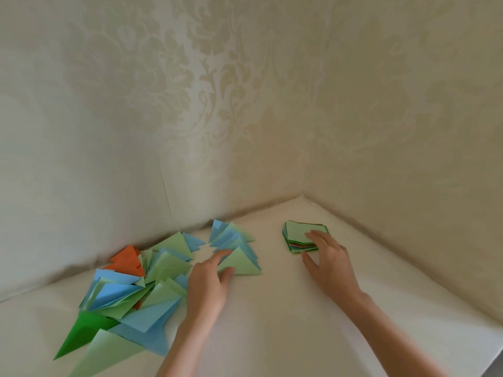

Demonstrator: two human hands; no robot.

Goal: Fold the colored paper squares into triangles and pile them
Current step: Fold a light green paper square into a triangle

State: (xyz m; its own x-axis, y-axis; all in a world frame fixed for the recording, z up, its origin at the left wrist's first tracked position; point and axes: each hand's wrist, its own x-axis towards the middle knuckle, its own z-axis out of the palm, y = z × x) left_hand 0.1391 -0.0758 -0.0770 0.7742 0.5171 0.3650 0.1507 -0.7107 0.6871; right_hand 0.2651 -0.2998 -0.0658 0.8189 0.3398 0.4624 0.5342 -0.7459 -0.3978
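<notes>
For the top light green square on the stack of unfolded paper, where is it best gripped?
Probably at the near-right corner of the top light green square, where the right hand already rests. The stack lies flat and slightly fanned, so peel that corner upward with fingertips from the near side.

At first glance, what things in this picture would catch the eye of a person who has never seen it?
First comes the heap of folded triangles at the left against the wall, in blue, light green, dark green and orange. Next come the two hands: the left hand touches a light green triangle near the middle, and the right hand rests its fingers on the stack of paper squares in the corner at the right.
</notes>
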